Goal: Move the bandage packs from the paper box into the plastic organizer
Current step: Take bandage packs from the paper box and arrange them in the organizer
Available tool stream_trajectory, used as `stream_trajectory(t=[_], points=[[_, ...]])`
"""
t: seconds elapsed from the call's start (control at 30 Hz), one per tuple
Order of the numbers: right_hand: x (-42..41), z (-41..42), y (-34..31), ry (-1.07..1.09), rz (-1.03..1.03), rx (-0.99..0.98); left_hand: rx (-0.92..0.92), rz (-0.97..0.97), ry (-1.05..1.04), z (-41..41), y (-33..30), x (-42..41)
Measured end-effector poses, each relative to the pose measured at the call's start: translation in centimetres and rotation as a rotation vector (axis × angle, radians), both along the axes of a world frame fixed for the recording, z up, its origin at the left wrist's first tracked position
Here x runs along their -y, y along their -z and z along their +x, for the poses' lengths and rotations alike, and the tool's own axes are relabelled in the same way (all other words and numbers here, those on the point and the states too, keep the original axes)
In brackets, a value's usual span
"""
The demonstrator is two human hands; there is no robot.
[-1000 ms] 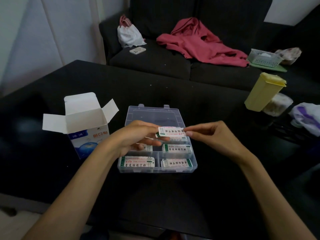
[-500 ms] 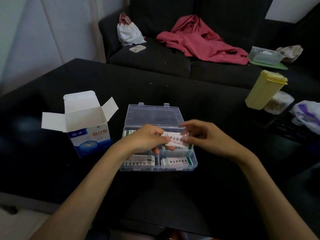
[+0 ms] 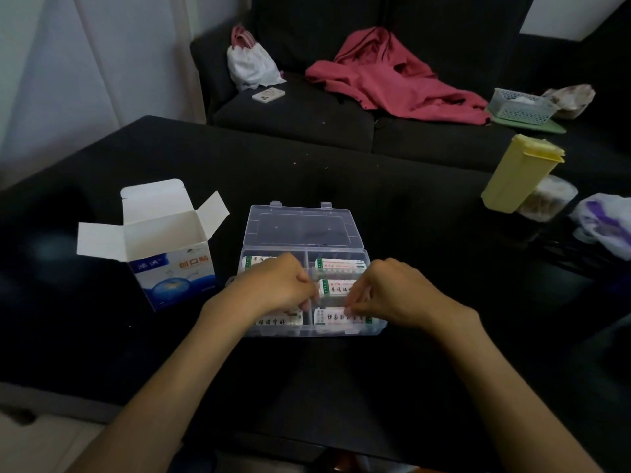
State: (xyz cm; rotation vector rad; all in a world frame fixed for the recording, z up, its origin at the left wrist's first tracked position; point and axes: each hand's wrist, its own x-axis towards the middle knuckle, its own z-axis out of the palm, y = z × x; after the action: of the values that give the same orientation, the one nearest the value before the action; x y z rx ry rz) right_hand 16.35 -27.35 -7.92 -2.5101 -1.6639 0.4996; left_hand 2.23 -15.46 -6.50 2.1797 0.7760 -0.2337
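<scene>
Both hands are over the near half of the plastic organizer point(image 3: 309, 268), which sits mid-table with its clear lid flipped open to the far side. Left hand point(image 3: 273, 285) has fingers curled down into the near-middle compartments; right hand point(image 3: 392, 293) likewise, fingertips at the near-right compartment. Can't tell whether either is actually pinching a pack, since the fingertips are hidden by the knuckles. Bandage packs point(image 3: 336, 288) are visible in the organizer: far-left, far-right, middle-right, near-left and near-right compartments all show white packs with green edging; the hands cover the rest.

Paper box point(image 3: 170, 257) stands just left of the organizer, flaps open, blue-and-white front facing near; its inside isn't visible.

Around: yellow container point(image 3: 520, 172) far right on the black table point(image 3: 409, 206), a clear tub behind it, a white-purple plastic bag point(image 3: 604, 227) at the right edge. Behind the table a dark sofa point(image 3: 307, 110) carries a white bag point(image 3: 251, 64), a phone point(image 3: 268, 94), a red garment point(image 3: 392, 83) and a mesh basket point(image 3: 520, 105).
</scene>
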Motion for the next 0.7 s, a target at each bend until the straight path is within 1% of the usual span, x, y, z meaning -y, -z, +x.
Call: stream_trajectory(t=[0.1, 0.17, 0.27, 0.4, 0.5, 0.63, 0.7], points=[[0.1, -0.4, -0.2, -0.054, -0.001, 0.135, -0.091, 0.048, 0.073, 0.1, 0.2, 0.4], [0.0, -0.4, -0.1, -0.062, -0.021, 0.178, -0.131, 0.053, 0.097, 0.3, 0.2, 0.7], [-0.2, -0.3, 0.4, -0.008, -0.064, 0.143, -0.209, 0.050, 0.160, 0.4, 0.2, 1.2], [0.2, -0.1, -0.2, 0.030, -0.066, 0.134, -0.269, -0.012, 0.234, 0.6, 0.5, 2.4], [0.5, 0.1, -0.7, 0.045, -0.076, 0.131, -0.298, -0.028, 0.231, 1.0, 1.3, 3.2], [0.5, 0.2, -0.8, 0.058, -0.125, 0.097, -0.289, 0.006, 0.188, 1.4, 1.5, 3.1], [0.6, 0.3, -0.7, 0.075, -0.143, 0.078, -0.290, -0.013, 0.178, 1.3, 1.3, 2.8]])
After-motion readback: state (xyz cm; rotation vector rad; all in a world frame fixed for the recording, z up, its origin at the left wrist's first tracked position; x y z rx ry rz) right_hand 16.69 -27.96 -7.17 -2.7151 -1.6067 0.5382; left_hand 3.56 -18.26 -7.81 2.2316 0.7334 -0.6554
